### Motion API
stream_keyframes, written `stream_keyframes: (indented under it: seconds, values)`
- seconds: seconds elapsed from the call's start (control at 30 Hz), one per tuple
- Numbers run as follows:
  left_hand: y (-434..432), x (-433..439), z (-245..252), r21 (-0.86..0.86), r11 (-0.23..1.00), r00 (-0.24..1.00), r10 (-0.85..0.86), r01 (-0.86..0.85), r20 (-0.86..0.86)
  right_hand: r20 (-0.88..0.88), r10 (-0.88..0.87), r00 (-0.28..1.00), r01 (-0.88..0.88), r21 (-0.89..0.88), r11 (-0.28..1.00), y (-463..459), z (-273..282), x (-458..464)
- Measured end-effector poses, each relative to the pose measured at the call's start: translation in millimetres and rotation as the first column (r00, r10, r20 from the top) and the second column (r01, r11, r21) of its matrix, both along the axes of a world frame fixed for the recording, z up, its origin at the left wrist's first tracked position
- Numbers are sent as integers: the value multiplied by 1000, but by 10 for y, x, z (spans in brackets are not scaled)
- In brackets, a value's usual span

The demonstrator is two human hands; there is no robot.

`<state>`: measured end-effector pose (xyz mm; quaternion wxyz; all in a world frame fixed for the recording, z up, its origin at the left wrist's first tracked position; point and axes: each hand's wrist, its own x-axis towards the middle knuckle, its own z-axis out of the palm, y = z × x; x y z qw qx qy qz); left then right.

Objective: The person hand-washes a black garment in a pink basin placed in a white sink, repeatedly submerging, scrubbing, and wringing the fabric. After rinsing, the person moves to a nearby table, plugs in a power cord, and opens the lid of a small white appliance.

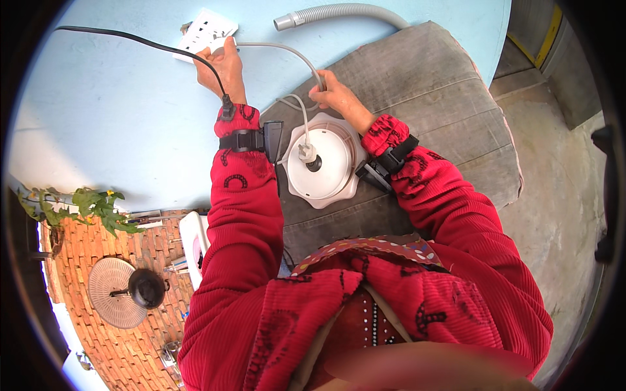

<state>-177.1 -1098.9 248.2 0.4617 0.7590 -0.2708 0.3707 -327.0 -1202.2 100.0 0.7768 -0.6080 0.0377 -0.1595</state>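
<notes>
My left hand (225, 68) grips the lower right end of a white power strip (205, 32) against a light blue surface. From that end a grey cord (288, 51) runs to my right hand (340, 95), whose thumb and fingers pinch it. Beyond the pinch the cord loops back to a pale plug (307, 152). This plug lies on a round white plastic object with a scalloped rim (325, 181), beside a dark hole in its middle. In front of my left hand passes a black cable (146, 43), its black connector (228, 107) hanging at my cuff.
A grey cloth cover (430, 93) lies under the white object. Behind it rests a grey corrugated hose (347, 12). At lower left, a black pan (147, 288) and a woven tray (110, 293) are against a brick surface (73, 273). Concrete floor (552, 234) shows at right.
</notes>
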Motion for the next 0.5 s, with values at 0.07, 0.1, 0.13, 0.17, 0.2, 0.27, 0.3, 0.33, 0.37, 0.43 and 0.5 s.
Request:
stream_keyframes:
  seconds: [0.07,0.1,0.13,0.17,0.2,0.27,0.3,0.33,0.37,0.43,0.5]
  values:
    - [3,8,1,-12,999,999,-36,35,-11,11,6,1000,-6,1,1000,-3,-11,-11]
    - [3,18,2,-27,996,997,-81,82,11,21,7,1000,-7,1,1000,-4,-16,-19]
    - [0,32,10,-10,999,998,-42,43,36,23,5,1000,-5,-1,1000,-5,-16,-25]
    - [-3,46,19,6,1000,997,-23,23,74,29,11,1000,-12,4,1000,-6,-16,-31]
    - [-6,59,29,21,1000,994,-5,3,112,27,13,1000,-14,5,1000,-7,-14,-36]
    - [-11,75,49,60,997,988,49,-58,144,21,17,1000,-17,7,1000,-9,-10,-38]
    - [-13,75,60,79,993,984,74,-88,161,19,18,1000,-18,7,1000,-11,-7,-35]
    - [-14,73,67,73,995,988,60,-71,145,21,17,1000,-17,3,1000,-12,-7,-33]
    - [-15,67,74,67,996,991,46,-55,129,22,22,1000,-22,15,1000,-12,-8,-29]
    - [-11,58,88,81,995,993,41,-51,115,22,25,999,-25,29,999,-13,-14,-22]
    - [-2,71,103,111,993,991,32,-47,134,20,29,999,-29,32,999,-14,-25,-13]
